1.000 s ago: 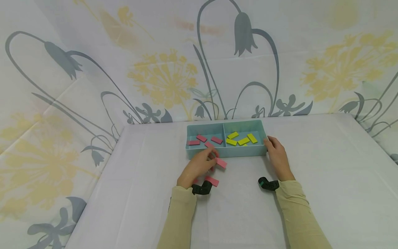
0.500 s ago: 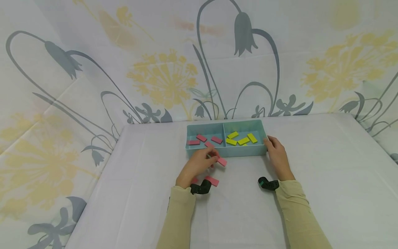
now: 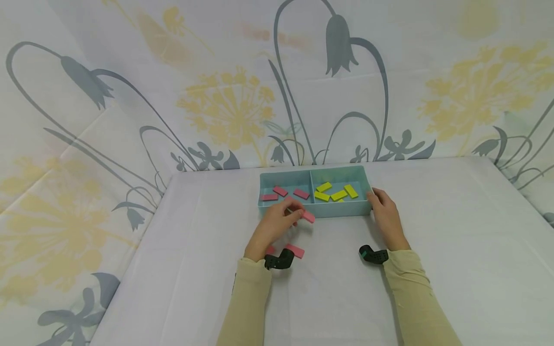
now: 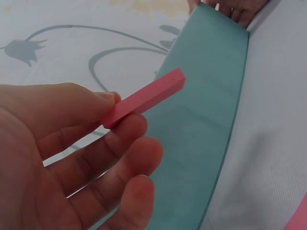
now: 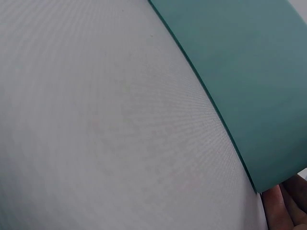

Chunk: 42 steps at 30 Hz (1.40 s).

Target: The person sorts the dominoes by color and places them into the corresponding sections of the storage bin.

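Observation:
My left hand (image 3: pixel 273 225) pinches a small pink rectangular block (image 4: pixel 149 97) between thumb and fingertips. It holds the block just in front of the blue-green divided box (image 3: pixel 337 210), near the front wall of the left compartment. In the left wrist view the block's free end overlaps the box's outer wall. At the box's right end, my right hand (image 3: pixel 387 221) grips the side, thumb by the near corner and fingers around the outside. In the right wrist view only some of its fingers (image 5: pixel 277 206) show, beneath the box corner.
Several pink blocks (image 3: pixel 301 194) lie in the left compartment and several yellow blocks (image 3: pixel 339 195) in the right one, a divider (image 3: pixel 311 187) between them. A pink block (image 3: pixel 295 251) lies on the white-covered table beside my left wrist; another (image 3: pixel 270 250) is partly hidden by it.
My left hand has lifted the pink block a little and brought it closer to the box's front wall. The right hand and the box stay in place.

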Tool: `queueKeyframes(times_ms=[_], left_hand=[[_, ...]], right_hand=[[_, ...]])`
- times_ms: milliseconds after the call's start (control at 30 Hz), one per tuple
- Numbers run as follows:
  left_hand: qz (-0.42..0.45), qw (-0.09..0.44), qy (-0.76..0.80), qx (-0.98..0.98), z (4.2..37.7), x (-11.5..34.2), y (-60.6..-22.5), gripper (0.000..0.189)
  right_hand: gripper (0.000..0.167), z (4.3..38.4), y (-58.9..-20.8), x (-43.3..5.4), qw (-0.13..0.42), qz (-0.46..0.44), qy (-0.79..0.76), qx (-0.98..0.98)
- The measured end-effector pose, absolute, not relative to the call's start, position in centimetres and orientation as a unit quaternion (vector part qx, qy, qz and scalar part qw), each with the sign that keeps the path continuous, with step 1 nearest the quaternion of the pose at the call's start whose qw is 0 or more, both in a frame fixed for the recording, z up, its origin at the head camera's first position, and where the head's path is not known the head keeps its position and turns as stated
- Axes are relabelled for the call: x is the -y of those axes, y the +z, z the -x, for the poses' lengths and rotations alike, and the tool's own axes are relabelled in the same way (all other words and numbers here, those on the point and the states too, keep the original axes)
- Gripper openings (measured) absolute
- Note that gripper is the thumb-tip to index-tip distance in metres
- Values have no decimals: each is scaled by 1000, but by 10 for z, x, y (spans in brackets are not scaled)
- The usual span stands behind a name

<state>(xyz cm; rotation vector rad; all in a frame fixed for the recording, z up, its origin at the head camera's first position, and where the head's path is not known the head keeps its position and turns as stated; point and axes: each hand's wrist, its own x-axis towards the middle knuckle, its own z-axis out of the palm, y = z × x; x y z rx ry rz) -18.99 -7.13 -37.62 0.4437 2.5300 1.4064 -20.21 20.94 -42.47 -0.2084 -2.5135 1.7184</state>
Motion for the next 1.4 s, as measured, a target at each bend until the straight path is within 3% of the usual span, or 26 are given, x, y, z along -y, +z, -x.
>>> queueKeyframes(times_ms=[500, 967, 1400], left_hand=[[-116, 33, 540, -833, 193, 73, -377, 23], [-104, 54, 519, -846, 198, 70, -388, 50], [-120, 81, 494, -857, 199, 69, -388, 46]], right_hand=[[68, 202, -425, -209, 41, 66, 562, 823], [68, 203, -426, -210, 42, 69, 561, 824], [68, 203, -426, -210, 46, 68, 559, 825]])
